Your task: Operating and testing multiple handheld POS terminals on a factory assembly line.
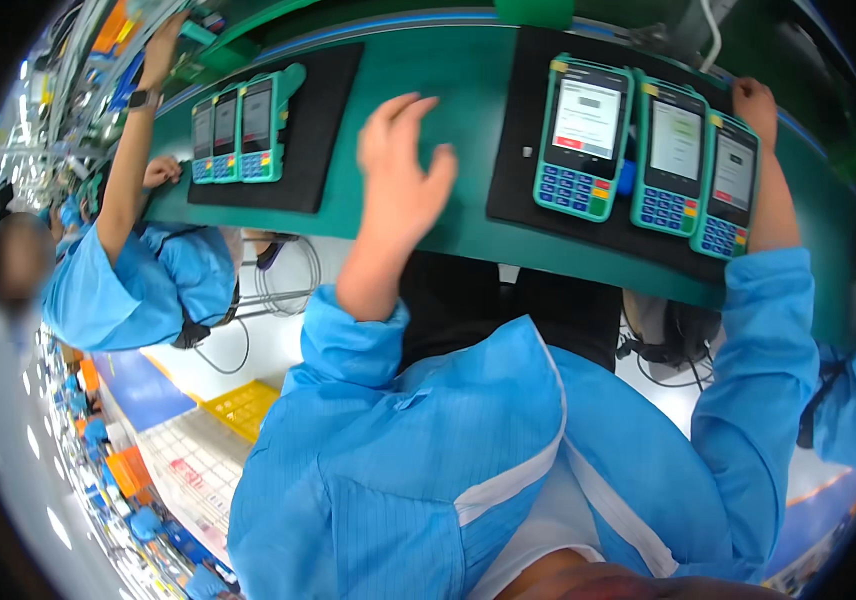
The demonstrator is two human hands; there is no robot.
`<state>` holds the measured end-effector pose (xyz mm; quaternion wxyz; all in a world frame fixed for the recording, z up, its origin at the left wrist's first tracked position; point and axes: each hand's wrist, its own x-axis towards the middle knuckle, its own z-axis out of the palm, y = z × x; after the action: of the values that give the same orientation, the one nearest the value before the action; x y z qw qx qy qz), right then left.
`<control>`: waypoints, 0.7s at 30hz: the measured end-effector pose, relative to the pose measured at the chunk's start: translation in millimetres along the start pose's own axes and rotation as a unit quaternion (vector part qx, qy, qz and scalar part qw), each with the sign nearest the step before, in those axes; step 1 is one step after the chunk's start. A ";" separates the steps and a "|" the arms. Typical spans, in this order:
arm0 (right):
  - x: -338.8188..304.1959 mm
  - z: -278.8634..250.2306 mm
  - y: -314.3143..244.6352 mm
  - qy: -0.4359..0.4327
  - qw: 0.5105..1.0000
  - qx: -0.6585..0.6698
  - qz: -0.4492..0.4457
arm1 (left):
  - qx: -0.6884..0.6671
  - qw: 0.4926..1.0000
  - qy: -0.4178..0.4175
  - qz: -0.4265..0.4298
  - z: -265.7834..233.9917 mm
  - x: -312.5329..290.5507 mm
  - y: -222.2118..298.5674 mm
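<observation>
Three card terminals (675,140) are lying already lit on the black mat (510,172), remaining steps not showing. The left hand (403,160) is hovering empty, spread wide; the right hand (756,110) is reaching beside them, grip unclear.

The sole view, from a head-worn fisheye camera, looks steeply down, close over the wearer's blue work jacket (398,450) and outward to the green workbench (473,150) just beyond, bending straight edges toward its dark, rounded border.

Three teal card terminals (672,155) rest face-up, lit, on a black mat (510,190).
</observation>
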<state>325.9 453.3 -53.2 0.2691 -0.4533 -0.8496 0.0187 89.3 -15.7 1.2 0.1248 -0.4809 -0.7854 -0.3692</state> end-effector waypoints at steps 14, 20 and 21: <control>-15.0 -5.4 -19.9 0.086 0.994 0.038 0.051 | 0.404 0.884 -0.201 0.119 -108.2 -36.1 -101.1; -20.0 -11.3 -34.4 0.100 0.994 0.027 0.031 | 0.289 0.943 -0.121 0.112 -82.5 -28.5 -123.6; -19.3 -12.6 -34.5 0.112 0.992 0.032 0.042 | 0.263 0.954 -0.089 0.109 -78.6 -26.9 -122.7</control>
<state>314.2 415.2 -41.5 0.3758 -0.4794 -0.7931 0.0061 -13.6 -121.0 -15.3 0.2161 -0.5444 -0.8056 -0.0893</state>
